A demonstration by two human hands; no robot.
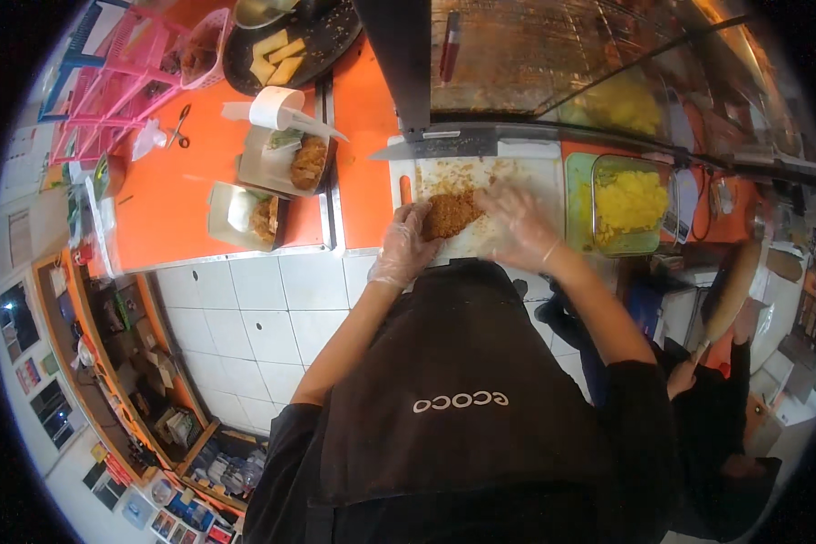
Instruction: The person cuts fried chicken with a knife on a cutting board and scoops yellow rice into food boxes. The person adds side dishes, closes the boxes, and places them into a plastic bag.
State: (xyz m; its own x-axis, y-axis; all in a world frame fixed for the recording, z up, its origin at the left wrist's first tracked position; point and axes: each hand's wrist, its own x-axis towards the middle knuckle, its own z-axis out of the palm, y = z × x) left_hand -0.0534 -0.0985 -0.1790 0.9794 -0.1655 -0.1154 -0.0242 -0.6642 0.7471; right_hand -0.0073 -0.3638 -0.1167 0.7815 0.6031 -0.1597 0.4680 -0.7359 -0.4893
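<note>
A brown breaded cutlet [451, 216] lies on the white cutting board [544, 177], which is strewn with crumbs. My left hand [404, 249], in a clear plastic glove, grips the cutlet's left end, with fingertips on its far edge and thumb at its near side. My right hand [523, 227], also gloved and blurred by motion, is over the board just right of the cutlet. Its fingers look spread, and whether they touch the cutlet is unclear. A wide-bladed knife [449, 148] rests along the board's far edge.
Right of the board stands a green tray [578, 204] with a wire-rimmed basket of yellow shreds [630, 201]. Two food boxes [276, 172] hold fried pieces on the orange counter [168, 222]. A black plate [335, 45] and scissors [181, 127] lie beyond. Another person [712, 390] works at the right.
</note>
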